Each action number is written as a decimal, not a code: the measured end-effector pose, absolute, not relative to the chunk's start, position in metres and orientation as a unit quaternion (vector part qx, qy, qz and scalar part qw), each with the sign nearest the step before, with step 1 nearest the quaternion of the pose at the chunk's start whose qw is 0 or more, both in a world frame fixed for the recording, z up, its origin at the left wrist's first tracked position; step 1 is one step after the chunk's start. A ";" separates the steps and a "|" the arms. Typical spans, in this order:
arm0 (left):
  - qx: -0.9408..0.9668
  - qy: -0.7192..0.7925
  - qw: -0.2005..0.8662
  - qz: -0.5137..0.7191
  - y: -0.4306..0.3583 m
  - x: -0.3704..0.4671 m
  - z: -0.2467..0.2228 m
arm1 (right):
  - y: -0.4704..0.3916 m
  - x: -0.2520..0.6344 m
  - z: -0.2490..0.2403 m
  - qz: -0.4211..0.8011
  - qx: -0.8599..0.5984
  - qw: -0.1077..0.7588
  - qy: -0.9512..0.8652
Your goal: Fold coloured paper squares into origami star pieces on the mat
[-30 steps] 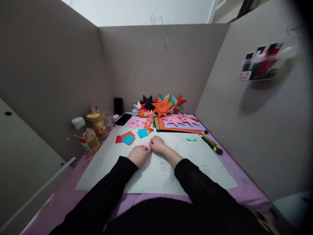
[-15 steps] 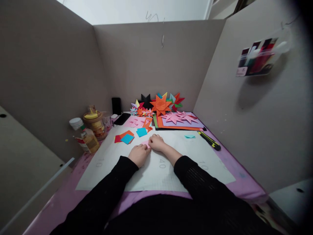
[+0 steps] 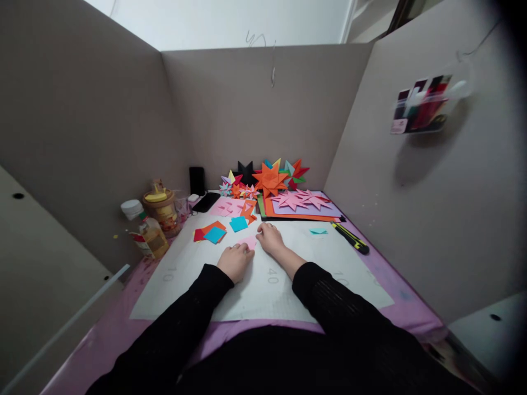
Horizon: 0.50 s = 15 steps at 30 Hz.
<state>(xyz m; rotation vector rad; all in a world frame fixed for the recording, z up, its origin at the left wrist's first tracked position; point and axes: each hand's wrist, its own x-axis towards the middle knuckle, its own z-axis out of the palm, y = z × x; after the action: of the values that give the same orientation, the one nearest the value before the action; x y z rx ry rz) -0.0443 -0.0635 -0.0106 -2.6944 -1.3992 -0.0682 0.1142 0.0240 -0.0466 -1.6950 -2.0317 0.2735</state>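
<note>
A small pink paper [image 3: 248,242] lies on the white sheet [image 3: 197,285] between my hands. The fingers of my left hand [image 3: 236,262] are pressed together on its lower edge. Just right of the paper is my right hand [image 3: 269,239], its fingers curled and close together at the paper's right side; whether they touch it is too small to tell. Blue squares [image 3: 214,235] rest on orange and red ones to the left, with another blue square [image 3: 238,223] behind. A folded turquoise piece [image 3: 318,231] lies at the right.
A yellow-black cutter [image 3: 351,238] lies at the right. Folded stars [image 3: 270,179] stand at the back, with pink stars [image 3: 290,200] on stacked coloured sheets. Bottles [image 3: 153,236], a tub [image 3: 162,211] and a black phone [image 3: 206,202] are at the left.
My right hand has moved slightly right, away from my left hand, and more of the pink paper shows between them. The camera view has shifted a little.
</note>
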 end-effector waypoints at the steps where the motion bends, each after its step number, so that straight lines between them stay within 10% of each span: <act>1: -0.886 -0.460 0.054 -0.027 -0.063 -0.045 -0.012 | 0.023 0.117 -0.047 0.101 -0.610 0.246 -0.746; 15: -0.881 -0.460 -0.012 -0.115 -0.046 -0.060 -0.023 | 0.010 0.103 -0.050 0.223 -0.601 0.332 -0.692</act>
<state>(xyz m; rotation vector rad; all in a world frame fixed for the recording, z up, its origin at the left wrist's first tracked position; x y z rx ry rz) -0.0598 -0.0459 -0.0230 -2.7869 -1.4547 -0.3630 0.1030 0.0099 -0.0504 -1.5703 -1.8074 0.5832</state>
